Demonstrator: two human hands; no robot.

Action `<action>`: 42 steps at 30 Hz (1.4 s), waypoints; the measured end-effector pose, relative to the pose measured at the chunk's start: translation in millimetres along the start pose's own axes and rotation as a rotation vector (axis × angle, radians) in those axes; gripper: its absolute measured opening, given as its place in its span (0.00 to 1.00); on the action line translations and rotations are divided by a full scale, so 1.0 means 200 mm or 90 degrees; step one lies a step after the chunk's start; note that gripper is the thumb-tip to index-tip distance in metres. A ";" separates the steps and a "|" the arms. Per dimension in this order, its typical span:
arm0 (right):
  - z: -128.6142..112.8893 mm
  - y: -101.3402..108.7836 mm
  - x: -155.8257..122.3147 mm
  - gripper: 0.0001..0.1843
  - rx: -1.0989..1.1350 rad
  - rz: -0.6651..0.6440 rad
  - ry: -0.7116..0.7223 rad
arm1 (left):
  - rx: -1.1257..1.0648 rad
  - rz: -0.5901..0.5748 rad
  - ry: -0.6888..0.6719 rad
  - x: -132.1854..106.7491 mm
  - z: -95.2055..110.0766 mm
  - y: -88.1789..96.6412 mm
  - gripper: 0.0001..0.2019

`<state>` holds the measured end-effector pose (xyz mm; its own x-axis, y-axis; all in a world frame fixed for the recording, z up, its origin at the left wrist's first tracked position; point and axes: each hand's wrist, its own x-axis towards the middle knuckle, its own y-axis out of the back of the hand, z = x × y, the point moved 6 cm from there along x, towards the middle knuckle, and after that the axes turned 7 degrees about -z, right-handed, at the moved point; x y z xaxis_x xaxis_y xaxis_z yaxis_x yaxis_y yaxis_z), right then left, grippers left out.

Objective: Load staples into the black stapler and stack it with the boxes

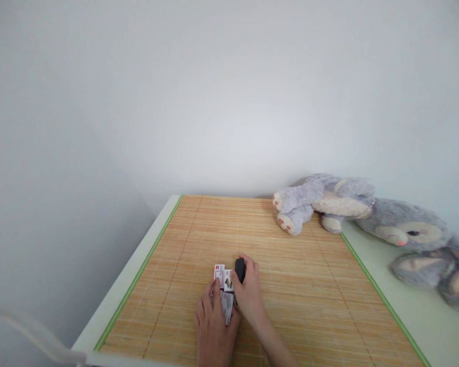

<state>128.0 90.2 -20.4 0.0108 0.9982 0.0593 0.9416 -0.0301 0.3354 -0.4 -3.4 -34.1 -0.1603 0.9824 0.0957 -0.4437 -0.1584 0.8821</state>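
Both my hands rest near the front middle of a bamboo mat [290,285]. My right hand [248,293] is closed around a small black object [240,269], which I cannot identify for sure. My left hand [213,326] lies on a small white printed box [224,290], fingers stretched along it. The box sits just left of the black object and is partly hidden by my fingers.
The mat covers a white table [114,300] set against a plain white wall. A grey plush rabbit [367,214] lies along the back right corner, its body reaching toward the right edge. A pale blurred strip [30,331] crosses the lower left corner.
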 end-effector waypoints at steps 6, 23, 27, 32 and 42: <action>-0.01 0.04 -0.11 0.23 0.097 -0.118 0.014 | 0.012 0.038 0.002 0.04 -0.08 0.06 0.30; -0.09 -0.13 -0.24 0.21 0.205 -0.213 -0.035 | 0.011 0.072 -0.001 0.06 -0.27 0.14 0.23; -0.09 -0.24 -0.30 0.28 0.242 -0.251 -0.050 | 0.037 0.089 0.018 0.07 -0.35 0.19 0.23; -0.10 -0.29 -0.31 0.30 0.261 -0.250 -0.053 | 0.033 0.095 0.019 0.10 -0.44 0.21 0.23; -0.13 -0.31 -0.31 0.29 0.263 -0.254 -0.045 | 0.009 0.109 0.029 0.13 -0.46 0.24 0.22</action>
<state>60.6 29.5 -20.7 -0.3634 0.9294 -0.0642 0.9304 0.3585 -0.0765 -107.5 4.5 -31.9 -0.2727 0.9354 0.2250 -0.3939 -0.3219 0.8610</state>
